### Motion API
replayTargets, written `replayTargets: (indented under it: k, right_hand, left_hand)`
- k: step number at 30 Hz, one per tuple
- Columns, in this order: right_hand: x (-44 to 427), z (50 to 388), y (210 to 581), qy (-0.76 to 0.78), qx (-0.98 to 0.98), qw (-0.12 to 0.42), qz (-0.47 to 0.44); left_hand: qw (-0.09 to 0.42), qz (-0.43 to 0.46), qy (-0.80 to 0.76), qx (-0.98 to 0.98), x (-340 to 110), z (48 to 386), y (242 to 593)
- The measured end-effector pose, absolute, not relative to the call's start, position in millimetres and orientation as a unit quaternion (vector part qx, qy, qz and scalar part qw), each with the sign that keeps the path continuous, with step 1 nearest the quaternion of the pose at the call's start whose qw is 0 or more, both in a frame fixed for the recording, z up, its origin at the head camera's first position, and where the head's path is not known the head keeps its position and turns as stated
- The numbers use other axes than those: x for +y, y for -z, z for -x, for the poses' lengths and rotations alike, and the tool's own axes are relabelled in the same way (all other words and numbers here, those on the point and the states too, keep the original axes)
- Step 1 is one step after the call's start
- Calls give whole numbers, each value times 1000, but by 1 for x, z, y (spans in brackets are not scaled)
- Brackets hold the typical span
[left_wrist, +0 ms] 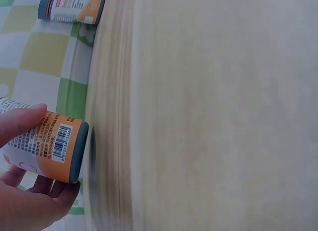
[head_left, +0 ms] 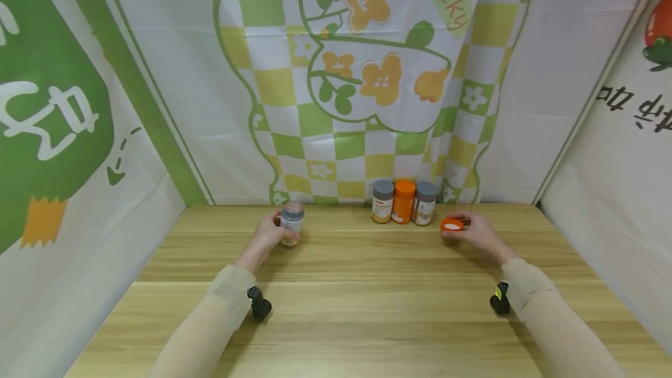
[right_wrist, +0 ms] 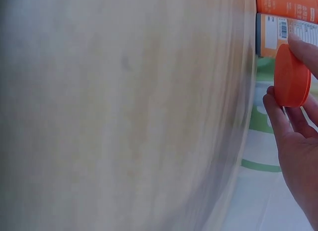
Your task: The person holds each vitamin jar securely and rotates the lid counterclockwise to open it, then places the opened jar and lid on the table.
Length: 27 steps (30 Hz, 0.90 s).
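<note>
On the left side of the table, my left hand [head_left: 269, 234] grips a small supplement jar [head_left: 291, 223] with an orange-and-white label and a patterned top. The left wrist view shows the thumb and fingers of the left hand [left_wrist: 35, 201] around the jar [left_wrist: 54, 141], whose dark base is a little off the wood. Farther right, my right hand [head_left: 480, 235] pinches a round orange lid [head_left: 452, 225] with a white face. Seen from the right wrist, the thumb and fingers of that hand [right_wrist: 298, 146] hold the lid [right_wrist: 289, 77] by its edge.
Between the hands, at the table's [head_left: 367, 296] back edge, stand a grey-lidded jar [head_left: 382, 202], an orange jar [head_left: 403, 202] and another grey-lidded jar [head_left: 424, 203], close together. Behind them hangs a green-and-yellow checked curtain [head_left: 349, 147]. Printed cloth walls flank both sides.
</note>
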State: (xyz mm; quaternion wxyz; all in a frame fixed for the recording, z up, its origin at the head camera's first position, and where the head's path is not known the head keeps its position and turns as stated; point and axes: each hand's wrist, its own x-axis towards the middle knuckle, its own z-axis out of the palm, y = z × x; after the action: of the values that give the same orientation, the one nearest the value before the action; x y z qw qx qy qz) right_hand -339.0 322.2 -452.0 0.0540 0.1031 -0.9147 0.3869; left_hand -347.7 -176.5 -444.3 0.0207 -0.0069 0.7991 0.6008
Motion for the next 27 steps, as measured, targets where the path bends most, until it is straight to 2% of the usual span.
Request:
replayTargets:
  k: [17,27]
  right_hand:
    - [340,352,456,-443,-894,24,-62]
    - [343,353,456,-405,-911,32,-67]
  left_hand:
    - [27,41,-615,787,-187,360,445]
    - [29,49,-615,787,-194,367,449]
